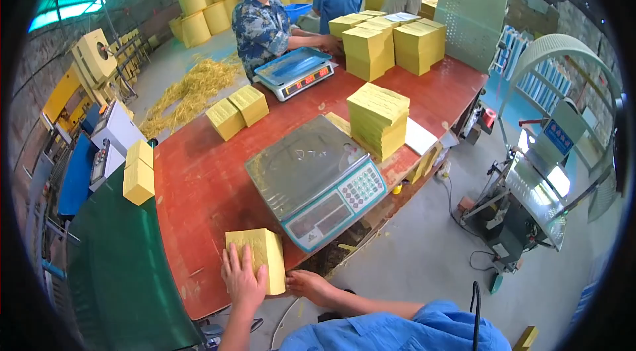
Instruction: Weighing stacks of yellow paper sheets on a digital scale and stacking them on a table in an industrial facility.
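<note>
A thick stack of yellow paper (273, 259) sits at the near edge of the red table. My left hand (243, 279) lies on its top and left side, fingers spread. Low on the right side of the same stack, my right hand (313, 287) has its fingers stretched toward the paper; whether they touch it is hard to tell. Just beyond the stack stands a grey counting scale (301, 162) with a keypad, its platform bare. A taller, uneven yellow paper stack (377, 122) rises behind the scale's right side.
On the red table (192, 218) stand a blue-tray scale (293, 71), two small yellow stacks (237, 112) and large stacks (387, 46) farther back. A green conveyor belt (112, 271) carrying yellow blocks (138, 172) adjoins at left. Co-workers (265, 26) stand behind; a metal machine (530, 198) is at right.
</note>
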